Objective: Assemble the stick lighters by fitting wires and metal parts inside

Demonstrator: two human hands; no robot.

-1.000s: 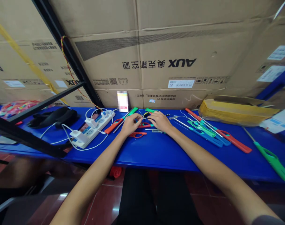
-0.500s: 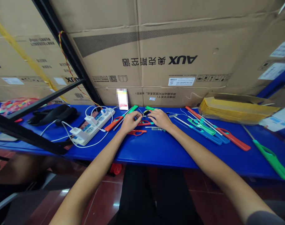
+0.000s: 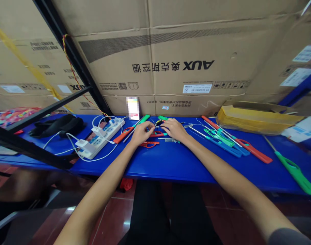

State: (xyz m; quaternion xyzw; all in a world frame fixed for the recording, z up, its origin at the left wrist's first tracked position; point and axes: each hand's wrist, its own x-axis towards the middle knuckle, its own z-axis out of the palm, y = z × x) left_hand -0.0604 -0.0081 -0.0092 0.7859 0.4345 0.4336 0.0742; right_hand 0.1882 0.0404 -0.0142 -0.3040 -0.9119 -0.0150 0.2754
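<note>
Above the blue tabletop (image 3: 170, 163), my left hand (image 3: 142, 132) has thumb and forefinger pinched together; what they hold is too small to make out. My right hand (image 3: 173, 129) faces it, fingers bent and closed, their tips partly hidden. Between the two sets of fingertips is a small black-and-yellow part (image 3: 159, 122) with thin wire. Under and beside the hands lie a red lighter casing (image 3: 150, 145), another red casing piece (image 3: 157, 134) and a clear part with a metal rod (image 3: 170, 140). Left of my left hand rests a red-and-green long lighter (image 3: 123, 134).
To the right lie blue lighter pieces (image 3: 225, 146), a red long lighter (image 3: 254, 150) and a green one (image 3: 293, 172). A yellow open carton (image 3: 247, 120) stands behind. At left are a power strip (image 3: 101, 140) with cables, a propped phone (image 3: 133, 109) and a black rack post (image 3: 25, 144).
The view has shifted very slightly. Both hands keep nearly the same pose around the small black-and-yellow part.
</note>
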